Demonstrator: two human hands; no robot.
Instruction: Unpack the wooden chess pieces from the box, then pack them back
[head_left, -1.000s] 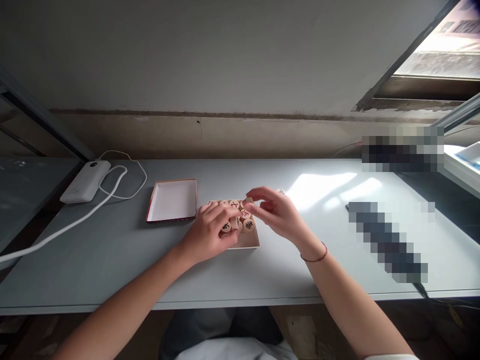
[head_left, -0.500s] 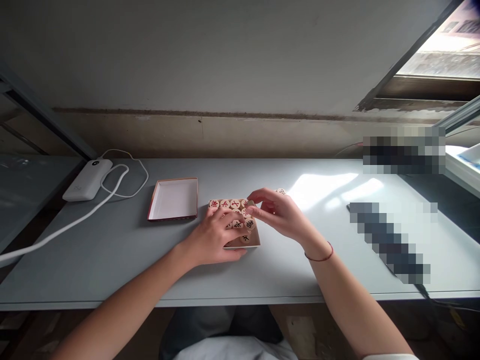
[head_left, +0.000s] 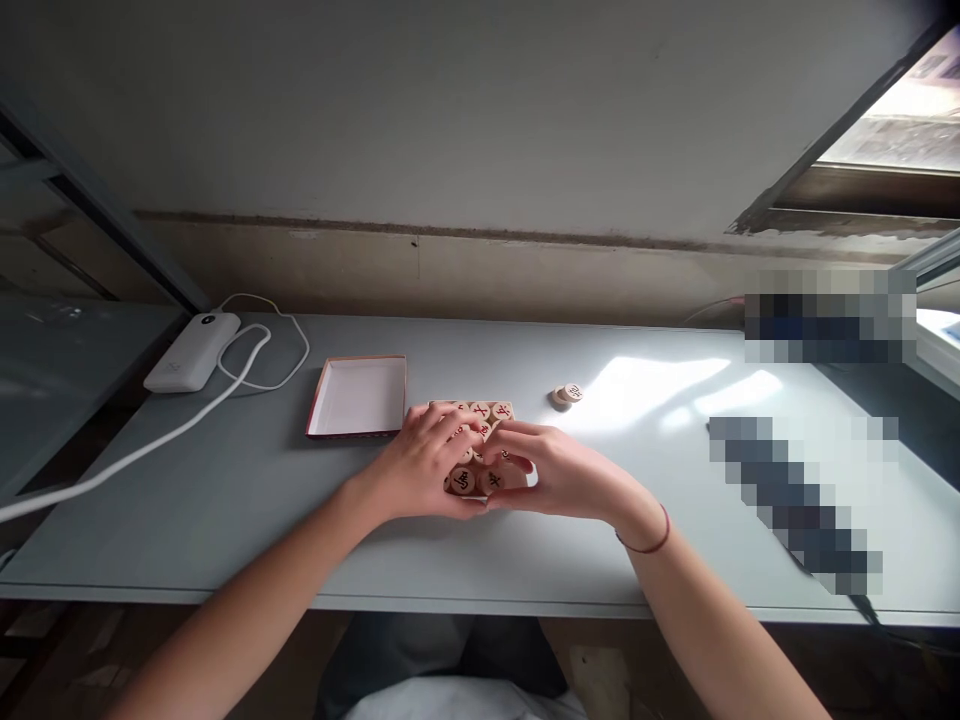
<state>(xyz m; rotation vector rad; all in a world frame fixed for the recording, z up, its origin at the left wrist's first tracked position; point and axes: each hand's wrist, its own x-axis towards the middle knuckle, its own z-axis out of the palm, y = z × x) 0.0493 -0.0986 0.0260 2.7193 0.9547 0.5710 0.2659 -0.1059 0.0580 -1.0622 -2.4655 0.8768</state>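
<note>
A smooth, pale grey tabletop [head_left: 645, 560] runs along a matte grey plaster wall [head_left: 450, 120], with a window at the upper right [head_left: 892, 140]. At the tabletop's left end lies a rounded white power bank [head_left: 192, 352] with a looping white cable [head_left: 135, 460]. To the right, two dark shapes are too blurred to identify [head_left: 795, 500].

Near the middle sits an empty, shallow rectangular cardboard box lid [head_left: 357, 396], white inside with a reddish-brown rim. Just right of it, touching or nearly touching, is a shallow cardboard tray [head_left: 450, 406] packed with flat, round wooden xiangqi pieces [head_left: 480, 411], their pale, disc-like faces carved with red or black characters. Two more wooden discs [head_left: 568, 394] lie apart on the tabletop, one overlapping the other.

The bare left hand [head_left: 424, 465] and right hand [head_left: 559, 470] curve inward over the tray, partly open, their fingertips meeting above the pieces. Whether either hand grips a piece cannot be told. A thin red cord bracelet [head_left: 645, 535] circles the right wrist.
</note>
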